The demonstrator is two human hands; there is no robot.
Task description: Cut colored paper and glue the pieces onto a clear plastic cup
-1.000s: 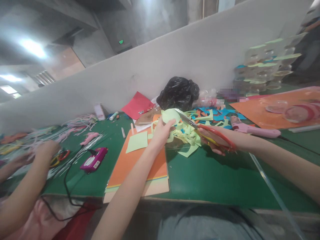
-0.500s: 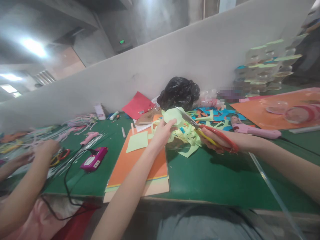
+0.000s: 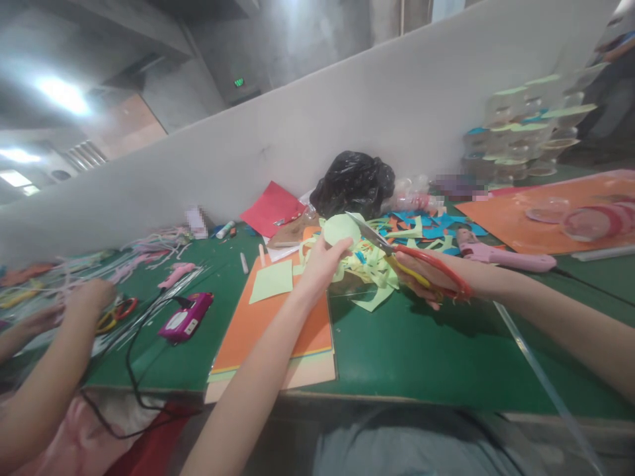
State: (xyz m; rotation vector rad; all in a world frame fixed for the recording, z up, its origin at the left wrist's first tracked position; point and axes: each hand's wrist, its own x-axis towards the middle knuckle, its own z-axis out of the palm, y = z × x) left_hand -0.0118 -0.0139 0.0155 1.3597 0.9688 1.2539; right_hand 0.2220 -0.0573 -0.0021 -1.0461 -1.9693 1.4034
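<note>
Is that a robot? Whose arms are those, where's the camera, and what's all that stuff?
No robot here, just a person's bare hands. The camera sits on that person's head, looking forward and down, so their arms reach in from below and the right. The left hand holds a roundish light-green paper; the right hand holds scissors, blades at the paper's edge. On the green table lie paper scraps, orange paper and a black bag. At far left, someone else's hand shows.
</note>
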